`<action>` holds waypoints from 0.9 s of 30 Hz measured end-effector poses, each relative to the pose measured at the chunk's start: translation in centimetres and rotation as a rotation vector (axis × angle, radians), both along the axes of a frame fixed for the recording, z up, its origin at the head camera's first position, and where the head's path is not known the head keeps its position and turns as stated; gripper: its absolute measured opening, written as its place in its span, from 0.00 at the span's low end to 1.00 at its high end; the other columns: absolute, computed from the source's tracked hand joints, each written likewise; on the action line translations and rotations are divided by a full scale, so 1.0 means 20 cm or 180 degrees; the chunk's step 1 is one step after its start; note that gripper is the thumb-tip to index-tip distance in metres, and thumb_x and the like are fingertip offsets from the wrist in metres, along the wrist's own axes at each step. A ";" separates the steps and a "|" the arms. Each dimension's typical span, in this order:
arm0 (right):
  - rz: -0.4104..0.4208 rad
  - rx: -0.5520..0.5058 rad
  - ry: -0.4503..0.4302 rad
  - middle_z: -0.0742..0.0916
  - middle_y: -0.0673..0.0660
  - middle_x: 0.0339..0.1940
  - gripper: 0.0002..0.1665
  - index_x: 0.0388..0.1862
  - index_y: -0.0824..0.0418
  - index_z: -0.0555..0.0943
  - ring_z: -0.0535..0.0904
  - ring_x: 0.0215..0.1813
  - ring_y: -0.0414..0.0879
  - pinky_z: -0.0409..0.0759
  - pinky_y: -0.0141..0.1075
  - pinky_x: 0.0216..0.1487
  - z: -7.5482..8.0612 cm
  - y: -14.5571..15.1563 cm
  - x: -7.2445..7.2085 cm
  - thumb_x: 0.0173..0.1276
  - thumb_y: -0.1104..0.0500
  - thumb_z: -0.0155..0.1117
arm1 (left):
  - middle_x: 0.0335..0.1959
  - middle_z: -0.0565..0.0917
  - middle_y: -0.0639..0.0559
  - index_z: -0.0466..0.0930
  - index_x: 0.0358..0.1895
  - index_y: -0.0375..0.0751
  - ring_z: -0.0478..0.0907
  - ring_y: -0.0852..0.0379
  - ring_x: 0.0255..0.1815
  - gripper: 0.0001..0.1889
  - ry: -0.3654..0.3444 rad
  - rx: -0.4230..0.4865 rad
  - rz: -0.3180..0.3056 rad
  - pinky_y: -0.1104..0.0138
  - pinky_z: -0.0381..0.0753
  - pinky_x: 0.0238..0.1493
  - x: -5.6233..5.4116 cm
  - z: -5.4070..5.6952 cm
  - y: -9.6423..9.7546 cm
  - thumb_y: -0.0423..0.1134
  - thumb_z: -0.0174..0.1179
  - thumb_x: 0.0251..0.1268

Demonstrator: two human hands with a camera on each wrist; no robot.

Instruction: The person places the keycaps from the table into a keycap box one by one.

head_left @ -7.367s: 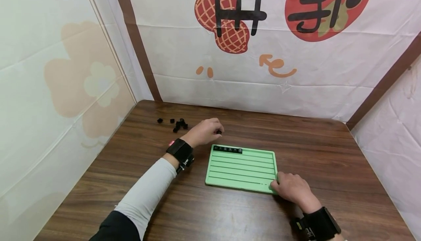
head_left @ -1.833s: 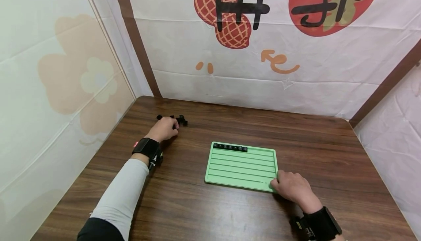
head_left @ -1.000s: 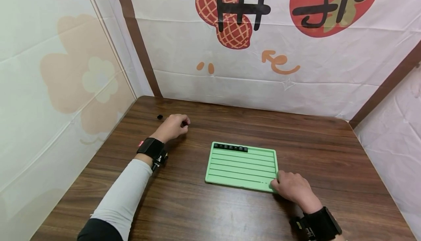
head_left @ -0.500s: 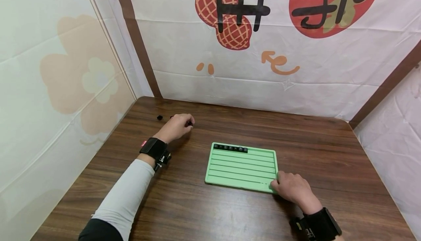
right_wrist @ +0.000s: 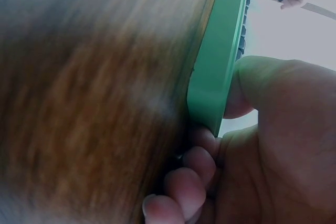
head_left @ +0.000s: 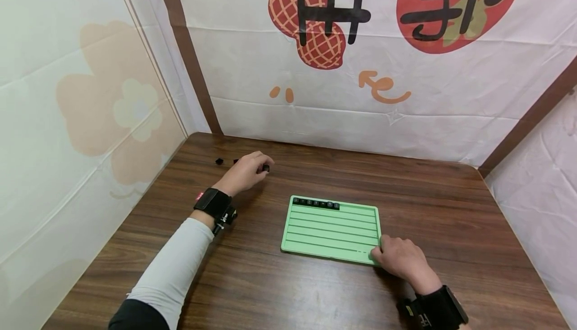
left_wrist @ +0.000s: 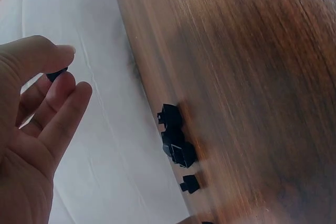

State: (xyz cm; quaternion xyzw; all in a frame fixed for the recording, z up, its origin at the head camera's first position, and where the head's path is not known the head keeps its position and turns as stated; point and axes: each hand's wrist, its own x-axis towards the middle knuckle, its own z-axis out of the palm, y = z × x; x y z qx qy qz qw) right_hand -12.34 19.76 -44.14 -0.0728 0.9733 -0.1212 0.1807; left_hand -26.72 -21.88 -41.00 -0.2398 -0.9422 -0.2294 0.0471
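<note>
My left hand [head_left: 245, 174] is above the far left of the table and pinches a small black keycap [head_left: 266, 168] between thumb and fingers. In the left wrist view the keycap [left_wrist: 56, 74] shows only partly between the fingertips. A flat green tray [head_left: 331, 232] with ridged rows lies mid-table. Along its top row, starting from the left end, sit several black keycaps [head_left: 315, 203] side by side. My right hand [head_left: 402, 260] holds the tray's near right corner. Up close, the thumb is over the green edge [right_wrist: 212, 72] and the other fingers are curled below it.
Loose black keycaps [left_wrist: 178, 142] lie on the wooden table [head_left: 433, 205] by the left hand, partly hidden by it in the head view. One keycap [head_left: 219, 161] lies farther left. Printed white cloth [head_left: 252, 64] stands behind the table and at both sides.
One more keycap is in the tray's top row than 7.4 seconds ago. The left hand went back to the loose keycaps, then moved slightly right and up with one. The right hand stayed put.
</note>
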 end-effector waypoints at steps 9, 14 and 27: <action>0.0006 -0.0029 -0.0005 0.64 0.53 0.20 0.13 0.26 0.58 0.67 0.60 0.24 0.47 0.54 0.41 0.30 0.00 0.00 0.00 0.70 0.54 0.51 | 0.44 0.79 0.52 0.85 0.53 0.40 0.75 0.55 0.40 0.11 -0.0038 0.0008 -0.0062 0.63 0.77 0.40 0.00 -0.01 0.03 0.34 0.63 0.71; -0.0015 -0.0043 -0.0041 0.64 0.53 0.21 0.13 0.27 0.58 0.67 0.58 0.24 0.47 0.53 0.42 0.31 0.00 0.00 0.00 0.70 0.54 0.50 | 0.47 0.78 0.52 0.85 0.54 0.40 0.77 0.56 0.41 0.12 -0.0140 0.0021 -0.0213 0.64 0.79 0.40 0.03 0.00 0.10 0.33 0.62 0.72; -0.0039 -0.0029 -0.0053 0.64 0.53 0.21 0.13 0.27 0.58 0.68 0.58 0.24 0.47 0.53 0.42 0.30 -0.01 0.00 0.00 0.70 0.54 0.50 | 0.48 0.75 0.50 0.81 0.53 0.37 0.75 0.59 0.40 0.11 -0.0053 -0.0305 -0.0808 0.66 0.78 0.41 0.04 0.02 0.35 0.35 0.63 0.72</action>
